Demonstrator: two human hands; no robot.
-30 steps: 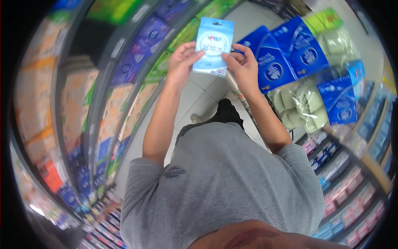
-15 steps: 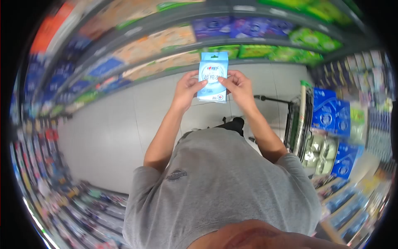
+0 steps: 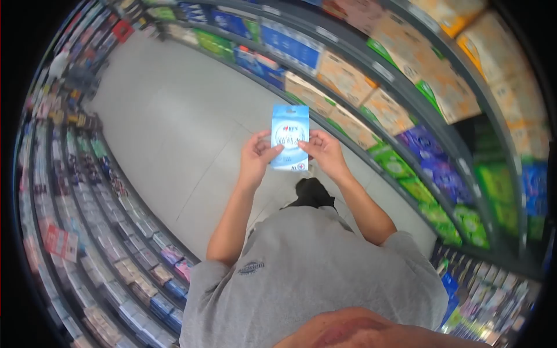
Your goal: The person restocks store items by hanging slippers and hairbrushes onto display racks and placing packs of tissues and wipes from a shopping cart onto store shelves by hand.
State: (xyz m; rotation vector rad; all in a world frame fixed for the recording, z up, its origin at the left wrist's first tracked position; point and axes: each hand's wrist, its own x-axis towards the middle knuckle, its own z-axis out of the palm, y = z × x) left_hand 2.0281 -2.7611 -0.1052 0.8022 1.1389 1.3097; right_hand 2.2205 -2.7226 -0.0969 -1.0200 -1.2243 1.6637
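Between the left hand [image 3: 255,153] and the right hand [image 3: 326,153] is a light-blue pack [image 3: 290,158] with a hang hole [image 3: 290,110]. Both hands pinch it by its sides, thumbs [image 3: 271,153] on its front, just below its middle. Its top sticks up above both hands. Grey floor [image 3: 180,122] shows behind it.

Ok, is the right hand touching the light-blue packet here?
Touching. The head view shows the right hand at the light-blue packet, its thumb overlapping the front face near the edge.
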